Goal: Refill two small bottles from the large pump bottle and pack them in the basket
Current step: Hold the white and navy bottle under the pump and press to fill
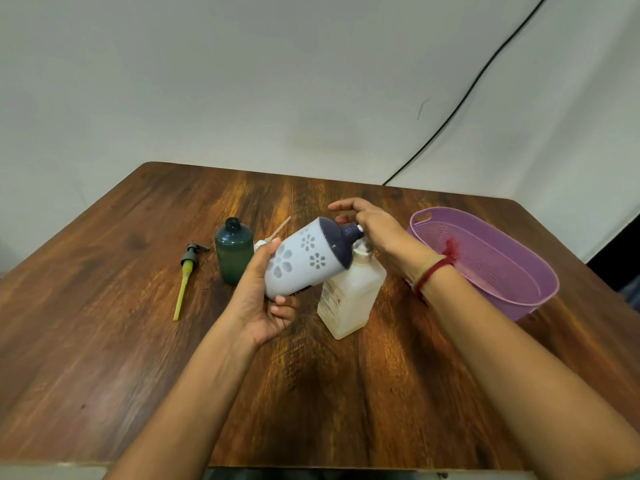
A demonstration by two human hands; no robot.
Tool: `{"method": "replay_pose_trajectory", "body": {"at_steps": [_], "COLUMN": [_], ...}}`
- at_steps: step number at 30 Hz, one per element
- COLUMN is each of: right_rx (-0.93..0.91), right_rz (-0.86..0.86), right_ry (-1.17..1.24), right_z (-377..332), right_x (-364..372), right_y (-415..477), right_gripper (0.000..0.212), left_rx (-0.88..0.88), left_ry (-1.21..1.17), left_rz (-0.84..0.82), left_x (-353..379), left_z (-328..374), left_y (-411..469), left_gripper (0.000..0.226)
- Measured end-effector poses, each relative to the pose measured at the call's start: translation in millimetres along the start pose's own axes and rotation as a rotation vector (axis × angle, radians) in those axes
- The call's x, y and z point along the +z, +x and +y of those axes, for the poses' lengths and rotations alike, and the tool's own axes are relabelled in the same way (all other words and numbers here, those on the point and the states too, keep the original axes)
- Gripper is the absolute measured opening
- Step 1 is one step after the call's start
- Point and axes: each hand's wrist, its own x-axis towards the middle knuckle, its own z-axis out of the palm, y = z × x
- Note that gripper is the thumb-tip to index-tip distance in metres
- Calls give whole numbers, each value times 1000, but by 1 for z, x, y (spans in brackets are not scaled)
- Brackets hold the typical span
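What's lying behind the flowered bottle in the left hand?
A white pump head with a thin tube peeks out beside the green bottle. The flowered bottle and left hand cover the rest.

Counts, head view.
- Small bottles: 2. One white flowered bottle (298,258) with a dark blue shoulder, and one dark green bottle (233,252) with an open neck.
- Large bottles: 1. A clear large bottle (349,299) with pale liquid inside.
- Loose pumps: 2. One dark pump (185,275) with a yellow-green tube, in full view. One white pump (283,226) is partly hidden, with only its pale tube and a bit of the head showing.
- Baskets: 1, a purple basket (530,308).
- Hands: 2, a left hand (263,303) and a right hand (374,230).
- Cables: 1, a black cable (467,95).
- Worktop (138,341): 1.
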Motion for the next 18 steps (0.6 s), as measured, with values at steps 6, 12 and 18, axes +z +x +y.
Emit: {"method": "replay_pose_trajectory", "body": {"at_steps": [6,12,18], "right_rx": [-28,19,-5], "right_rz": [-16,-61,-20], "right_ry": [3,-63,23], "right_z": [9,-5,2], "right_x": [1,-2,0], "right_y": [0,-2,-7], "right_gripper": [42,40,41], "left_rx": [34,27,24], "left_ry": [21,-4,2], "left_rz": [23,23,45], "left_x": [1,2,3], "left_z": [3,0,-2], "left_y": [2,0,3], "left_gripper": [34,34,35]}}
